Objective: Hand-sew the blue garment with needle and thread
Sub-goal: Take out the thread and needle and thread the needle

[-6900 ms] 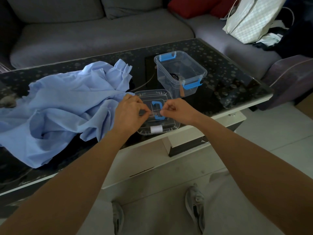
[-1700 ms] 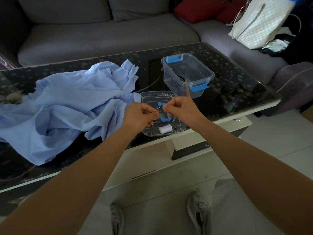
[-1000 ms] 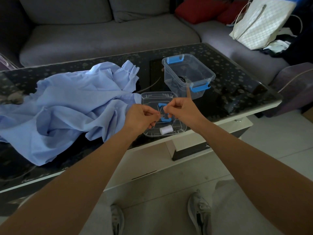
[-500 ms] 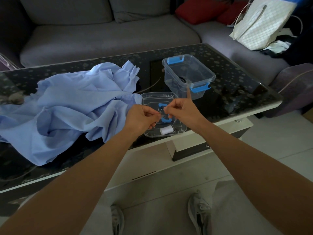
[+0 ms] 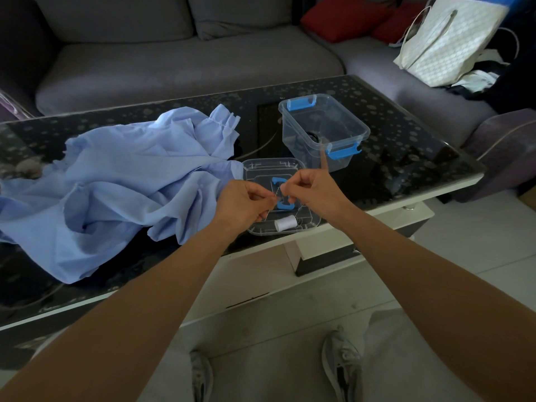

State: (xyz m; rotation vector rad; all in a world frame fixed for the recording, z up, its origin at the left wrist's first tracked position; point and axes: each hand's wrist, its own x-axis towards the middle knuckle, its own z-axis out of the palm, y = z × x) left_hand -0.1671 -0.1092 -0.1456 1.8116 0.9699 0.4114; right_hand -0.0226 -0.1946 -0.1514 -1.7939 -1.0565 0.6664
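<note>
The crumpled light-blue garment (image 5: pixel 116 187) lies on the left half of the dark glass table (image 5: pixel 406 134). Above the table's front edge my left hand (image 5: pixel 243 204) pinches a thin needle (image 5: pixel 271 206) between thumb and forefinger. My right hand (image 5: pixel 313 190) pinches the thread end close to the needle's tip, little finger raised. The two hands almost touch. Under them lies the clear box lid (image 5: pixel 261 169) with a blue handle, and a white thread spool (image 5: pixel 285 223) rests on it.
A clear plastic box (image 5: pixel 322 129) with blue clips stands open behind the lid. A grey sofa (image 5: pixel 174 59) runs behind the table, with red cushions (image 5: pixel 342 18) and a white bag (image 5: pixel 446 39) at the right. My shoes (image 5: pixel 343 364) stand on the tiled floor.
Over the last seconds the hands have stayed nearly still, pinching needle and thread together. Since the oldest frame the spool lies a little further right on the lid.
</note>
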